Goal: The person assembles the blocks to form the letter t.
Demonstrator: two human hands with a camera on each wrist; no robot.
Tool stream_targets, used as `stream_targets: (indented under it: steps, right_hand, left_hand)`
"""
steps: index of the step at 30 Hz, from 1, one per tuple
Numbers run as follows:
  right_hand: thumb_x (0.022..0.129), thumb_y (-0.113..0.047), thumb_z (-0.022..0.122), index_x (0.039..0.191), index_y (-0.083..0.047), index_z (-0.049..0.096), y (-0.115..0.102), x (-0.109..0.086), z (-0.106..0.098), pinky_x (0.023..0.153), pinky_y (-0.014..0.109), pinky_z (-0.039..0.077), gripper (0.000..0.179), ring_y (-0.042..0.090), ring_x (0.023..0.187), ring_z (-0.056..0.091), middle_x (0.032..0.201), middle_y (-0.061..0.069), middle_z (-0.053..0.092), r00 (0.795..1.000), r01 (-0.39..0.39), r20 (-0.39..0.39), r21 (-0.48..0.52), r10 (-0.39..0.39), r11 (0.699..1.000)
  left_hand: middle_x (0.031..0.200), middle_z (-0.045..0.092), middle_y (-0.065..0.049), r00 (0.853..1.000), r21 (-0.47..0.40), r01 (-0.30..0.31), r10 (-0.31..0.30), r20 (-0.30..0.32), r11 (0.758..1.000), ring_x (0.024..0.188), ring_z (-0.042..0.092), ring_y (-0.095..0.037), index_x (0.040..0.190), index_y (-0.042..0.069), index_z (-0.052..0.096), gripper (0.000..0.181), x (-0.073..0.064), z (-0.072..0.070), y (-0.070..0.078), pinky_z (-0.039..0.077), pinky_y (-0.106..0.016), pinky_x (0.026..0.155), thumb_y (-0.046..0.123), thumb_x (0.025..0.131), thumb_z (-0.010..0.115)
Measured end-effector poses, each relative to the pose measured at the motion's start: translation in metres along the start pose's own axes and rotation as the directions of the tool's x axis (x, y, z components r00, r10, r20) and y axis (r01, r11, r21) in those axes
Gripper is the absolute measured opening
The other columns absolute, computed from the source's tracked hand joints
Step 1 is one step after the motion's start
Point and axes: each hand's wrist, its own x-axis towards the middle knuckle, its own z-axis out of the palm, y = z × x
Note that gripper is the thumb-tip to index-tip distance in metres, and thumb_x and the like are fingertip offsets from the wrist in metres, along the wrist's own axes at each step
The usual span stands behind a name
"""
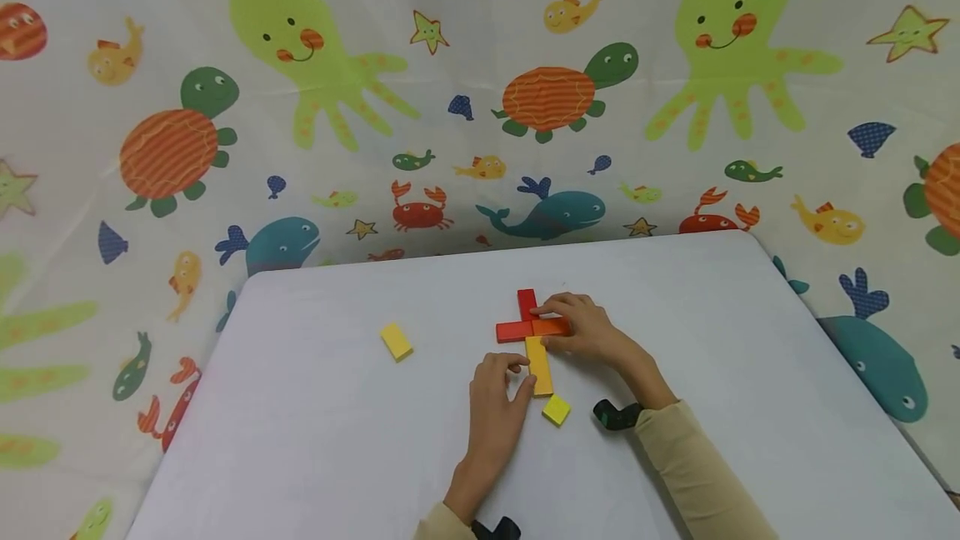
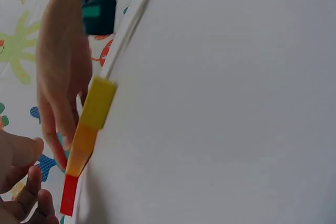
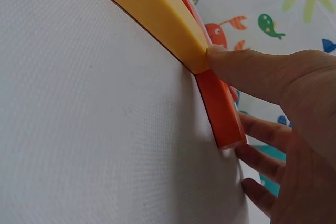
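Note:
Flat wooden blocks form a cross on the table: an upright red block [image 1: 527,302], a sideways red block [image 1: 513,332], an orange block [image 1: 551,327] and a long yellow-orange block [image 1: 539,367]. A small yellow block [image 1: 557,410] sits turned at the lower end. My right hand [image 1: 588,330] holds the orange block between thumb and fingers, the thumb touching the corner where it meets the yellow-orange block. My left hand [image 1: 495,407] is left of the yellow-orange block, thumb and fingertips apart and nothing between them; whether the thumb touches that block is unclear.
Another yellow block [image 1: 396,342] lies alone to the left on the white table [image 1: 315,423]. Behind the table's far edge hangs a cloth [image 1: 450,73] printed with sea animals. Dark wrist cameras [image 1: 617,415] are strapped to both wrists.

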Motion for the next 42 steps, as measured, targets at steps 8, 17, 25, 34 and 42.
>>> stream_targets:
  steps: [8, 17, 25, 34, 42]
  right_hand:
    - [0.09, -0.03, 0.081, 0.139, -0.024, 0.066, 0.001, 0.002, 0.0, 0.111, 0.07, 0.036, 0.052, 0.045, 0.143, 0.04, 0.153, 0.017, 0.052, 1.0, 0.007, 0.006, -0.007, -0.007, 1.0]
    - [0.09, -0.032, 0.081, 0.138, -0.024, 0.067, 0.002, 0.002, 0.0, 0.111, 0.072, 0.035, 0.051, 0.046, 0.143, 0.04, 0.152, 0.017, 0.053, 1.0, 0.011, -0.001, -0.013, -0.011, 1.0]
    - [0.09, -0.033, 0.08, 0.137, -0.024, 0.067, 0.002, 0.002, 0.001, 0.111, 0.072, 0.036, 0.051, 0.046, 0.143, 0.04, 0.152, 0.017, 0.053, 1.0, 0.016, -0.004, -0.02, -0.016, 1.0]
    - [0.091, -0.032, 0.079, 0.138, -0.024, 0.067, 0.003, 0.001, 0.001, 0.111, 0.07, 0.037, 0.049, 0.044, 0.142, 0.041, 0.151, 0.016, 0.054, 1.0, 0.01, 0.001, -0.029, -0.01, 1.0]
    - [0.091, -0.033, 0.08, 0.138, -0.025, 0.067, 0.003, 0.002, 0.001, 0.112, 0.068, 0.037, 0.05, 0.043, 0.143, 0.04, 0.152, 0.014, 0.053, 1.0, 0.018, 0.01, -0.008, -0.018, 1.0]
  left_hand:
    - [0.121, 0.068, -0.004, 0.995, 0.111, -0.069, 0.076, -0.062, 0.991, 0.115, 0.056, -0.024, 0.123, 0.016, 0.071, 0.029, 0.04, 0.0, -0.009, 0.044, -0.043, 0.093, 0.014, 0.094, 0.076]
    - [0.149, 0.054, -0.007, 0.996, 0.158, -0.022, 0.008, 0.09, 0.987, 0.139, 0.039, -0.032, 0.146, 0.024, 0.061, 0.051, 0.066, 0.008, -0.019, 0.033, -0.057, 0.11, 0.03, 0.097, 0.073]
    - [0.148, 0.055, -0.005, 0.996, 0.182, -0.008, -0.009, 0.091, 0.983, 0.139, 0.038, -0.03, 0.144, 0.026, 0.064, 0.048, 0.07, 0.012, -0.022, 0.031, -0.057, 0.111, 0.033, 0.097, 0.072]
    - [0.147, 0.057, -0.006, 0.997, 0.186, -0.042, 0.028, 0.078, 0.982, 0.138, 0.044, -0.03, 0.145, 0.024, 0.061, 0.05, 0.066, 0.007, -0.022, 0.038, -0.054, 0.109, 0.031, 0.097, 0.072]
    - [0.14, 0.061, -0.008, 0.991, 0.259, -0.05, 0.08, -0.109, 0.965, 0.131, 0.055, -0.031, 0.143, 0.018, 0.059, 0.054, 0.057, -0.013, -0.024, 0.046, -0.051, 0.103, 0.025, 0.094, 0.079]
